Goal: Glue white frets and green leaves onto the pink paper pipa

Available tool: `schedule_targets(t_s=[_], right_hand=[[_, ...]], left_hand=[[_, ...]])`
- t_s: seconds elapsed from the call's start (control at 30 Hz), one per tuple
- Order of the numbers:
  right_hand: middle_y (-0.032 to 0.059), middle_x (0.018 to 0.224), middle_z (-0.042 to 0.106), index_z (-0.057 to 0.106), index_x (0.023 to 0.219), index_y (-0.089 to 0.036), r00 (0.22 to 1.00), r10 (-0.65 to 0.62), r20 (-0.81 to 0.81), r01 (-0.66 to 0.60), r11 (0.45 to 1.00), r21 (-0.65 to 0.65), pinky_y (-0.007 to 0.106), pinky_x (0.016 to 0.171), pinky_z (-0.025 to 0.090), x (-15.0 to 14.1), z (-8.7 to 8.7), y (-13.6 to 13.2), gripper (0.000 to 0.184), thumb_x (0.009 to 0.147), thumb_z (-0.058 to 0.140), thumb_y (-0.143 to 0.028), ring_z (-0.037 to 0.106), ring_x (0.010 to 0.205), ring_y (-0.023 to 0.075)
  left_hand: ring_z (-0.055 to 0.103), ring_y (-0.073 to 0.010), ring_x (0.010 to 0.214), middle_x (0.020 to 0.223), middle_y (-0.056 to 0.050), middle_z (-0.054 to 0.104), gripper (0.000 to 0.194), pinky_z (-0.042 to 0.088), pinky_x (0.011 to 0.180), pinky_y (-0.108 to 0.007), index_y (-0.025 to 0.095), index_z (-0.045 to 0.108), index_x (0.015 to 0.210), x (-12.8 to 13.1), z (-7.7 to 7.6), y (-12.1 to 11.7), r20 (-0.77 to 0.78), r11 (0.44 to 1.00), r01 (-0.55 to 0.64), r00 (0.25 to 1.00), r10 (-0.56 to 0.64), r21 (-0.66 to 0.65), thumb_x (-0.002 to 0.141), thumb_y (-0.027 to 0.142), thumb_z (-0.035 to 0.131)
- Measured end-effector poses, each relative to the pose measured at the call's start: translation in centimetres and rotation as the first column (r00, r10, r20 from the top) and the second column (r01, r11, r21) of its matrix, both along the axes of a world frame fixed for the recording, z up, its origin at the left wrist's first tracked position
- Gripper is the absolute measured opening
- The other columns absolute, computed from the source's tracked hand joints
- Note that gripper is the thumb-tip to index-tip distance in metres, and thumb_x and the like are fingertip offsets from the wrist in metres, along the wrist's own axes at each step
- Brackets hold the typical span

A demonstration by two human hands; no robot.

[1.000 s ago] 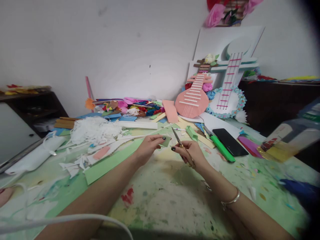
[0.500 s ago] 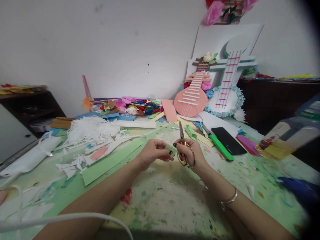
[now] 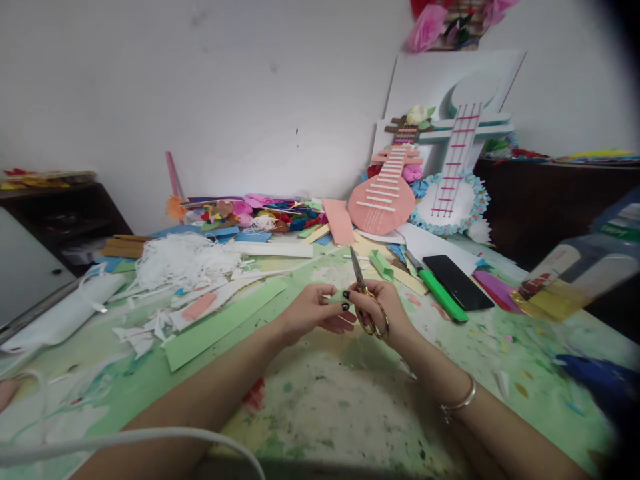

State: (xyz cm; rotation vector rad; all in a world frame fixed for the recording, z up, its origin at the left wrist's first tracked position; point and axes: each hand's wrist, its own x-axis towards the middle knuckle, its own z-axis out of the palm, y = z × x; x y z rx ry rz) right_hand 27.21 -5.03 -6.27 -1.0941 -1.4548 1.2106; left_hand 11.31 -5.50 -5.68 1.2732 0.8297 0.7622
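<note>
My left hand (image 3: 315, 309) pinches a small piece of green paper (image 3: 337, 297), mostly covered by the fingers. Right beside it, my right hand (image 3: 383, 303) grips gold-handled scissors (image 3: 357, 267), their blades pointing up and away from me. Thumb and fingertips of the right hand come up to the green paper's edge; whether they also pinch it I cannot tell. To the left of the hands lies a long green paper strip (image 3: 223, 325). A small folded green paper piece (image 3: 381, 265) rests just beyond the right hand.
On the right lie a green utility knife (image 3: 443, 295), a black phone (image 3: 457, 283) and a bottle of yellow liquid (image 3: 575, 273). A white string heap (image 3: 185, 260) is at left. Paper instruments, one pink (image 3: 383, 203), lean at the wall. A white cable (image 3: 150, 437) crosses the front.
The left hand has moved slightly right, bringing the green paper up against the right hand's fingertips. The scissors swung upright, then tilted a little left, staying in the right hand.
</note>
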Motion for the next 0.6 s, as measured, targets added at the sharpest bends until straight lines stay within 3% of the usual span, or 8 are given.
schedule_targets(t_s=[0.13,0.27,0.47,0.6], right_hand=[[-0.0068,0.036,0.04,0.055,0.065,-0.016,0.996,0.027,0.089,-0.027,1.0,0.0,0.02,0.034,0.023,0.1,0.8,-0.2,0.031,0.065,0.064,-0.046,0.033,0.032,0.0071],[-0.0063,0.046,0.038,0.049,0.06,-0.017,0.971,0.062,0.23,-0.095,0.986,0.135,0.021,0.041,0.022,0.8,1.5,0.1,0.036,0.068,0.063,-0.049,0.031,0.043,0.0068],[-0.005,0.056,0.038,0.051,0.066,-0.017,0.876,0.099,0.473,-0.241,0.938,0.25,0.021,0.048,0.024,1.8,0.9,0.6,0.031,0.074,0.062,-0.045,0.032,0.053,0.0089],[-0.0053,0.055,0.038,0.053,0.066,-0.017,0.858,0.082,0.507,-0.253,0.927,0.276,0.021,0.048,0.024,1.6,0.6,0.5,0.031,0.075,0.061,-0.046,0.032,0.053,0.0091]], left_hand=[[0.069,-0.0195,0.065,0.077,-0.011,0.071,0.035,0.052,0.058,-0.026,0.011,0.062,0.077,-0.1,0.1,0.1,-0.057,0.998,0.051,0.997,-0.048,0.041,0.069,0.044,0.07],[0.065,-0.0155,0.053,0.063,-0.006,0.065,0.037,0.049,0.05,-0.023,0.011,0.06,0.071,-0.5,0.2,0.6,0.01,0.996,0.006,1.0,-0.007,0.091,0.072,0.047,0.065],[0.058,-0.0112,0.043,0.058,-0.001,0.062,0.024,0.045,0.045,-0.021,0.013,0.058,0.074,-1.2,1.0,0.9,0.084,0.977,-0.118,0.991,0.105,0.179,0.076,0.036,0.061],[0.057,-0.0109,0.042,0.056,-0.001,0.061,0.022,0.044,0.044,-0.021,0.012,0.057,0.074,-1.2,1.2,0.9,0.062,0.974,-0.126,0.991,0.116,0.188,0.075,0.034,0.061]])
